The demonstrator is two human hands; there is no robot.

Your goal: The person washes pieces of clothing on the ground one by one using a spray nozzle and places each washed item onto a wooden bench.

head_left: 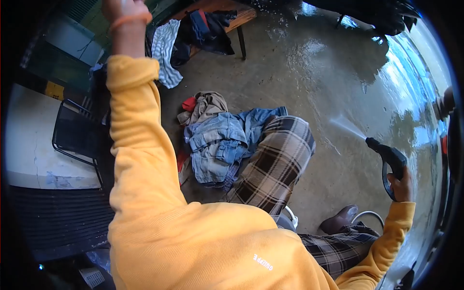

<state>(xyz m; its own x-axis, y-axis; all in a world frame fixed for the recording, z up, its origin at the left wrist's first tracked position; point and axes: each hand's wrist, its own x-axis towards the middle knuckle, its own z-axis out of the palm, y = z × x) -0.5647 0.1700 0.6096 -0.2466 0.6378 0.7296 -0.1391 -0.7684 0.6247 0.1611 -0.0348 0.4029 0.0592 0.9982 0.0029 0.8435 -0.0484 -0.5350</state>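
At the right, my right hand (402,186) is wrapped round the handle of a black spray nozzle (392,162), which sends a fan of water to the upper left over the wet floor. My left hand (126,10) is raised at the top left edge, partly cut off by the frame; an orange band circles its wrist, and what its fingers do is unclear. A pile of clothes, with light blue denim (220,145) on top, lies against my leg in plaid trousers (282,154).
A wooden bench (239,18) at the top carries dark and striped garments (165,53). A black chair (75,128) stands at the left. Near the bottom are a brown boot (338,220) and a pale hose (374,216). Water covers part of the concrete floor (270,72).
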